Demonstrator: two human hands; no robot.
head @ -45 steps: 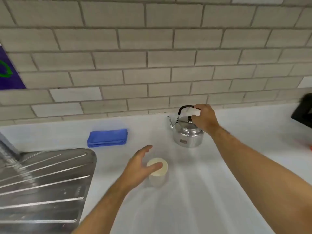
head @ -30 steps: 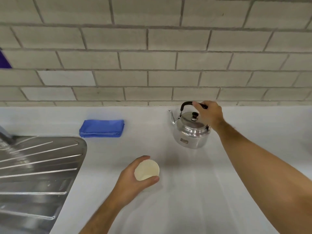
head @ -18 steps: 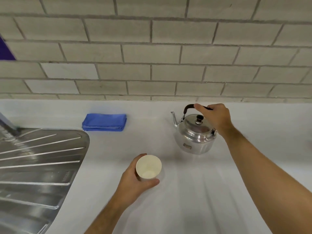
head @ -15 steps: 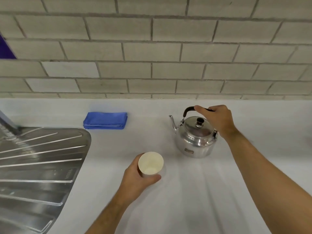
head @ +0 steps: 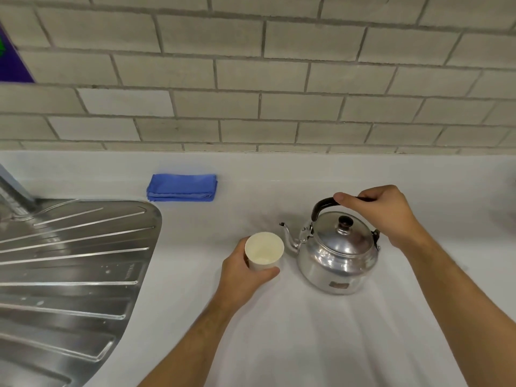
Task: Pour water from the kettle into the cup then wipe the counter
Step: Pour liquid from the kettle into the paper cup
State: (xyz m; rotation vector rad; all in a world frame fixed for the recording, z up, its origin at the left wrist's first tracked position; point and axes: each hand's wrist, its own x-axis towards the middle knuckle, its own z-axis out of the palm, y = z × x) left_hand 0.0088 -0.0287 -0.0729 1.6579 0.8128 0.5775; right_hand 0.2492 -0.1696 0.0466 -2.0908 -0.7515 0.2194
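The right hand (head: 386, 216), its grip closed on the handle, has carried the kettle (head: 336, 256) beside the cup (head: 264, 251) gripped by the left hand (head: 243, 272) on the tabletop (head: 307, 344), so pouring looks imminent.

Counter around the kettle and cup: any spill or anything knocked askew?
Nothing stands out. The white counter looks dry, the silver metal kettle sits level with lid on, the cream paper cup is upright, and the folded blue cloth lies neat.
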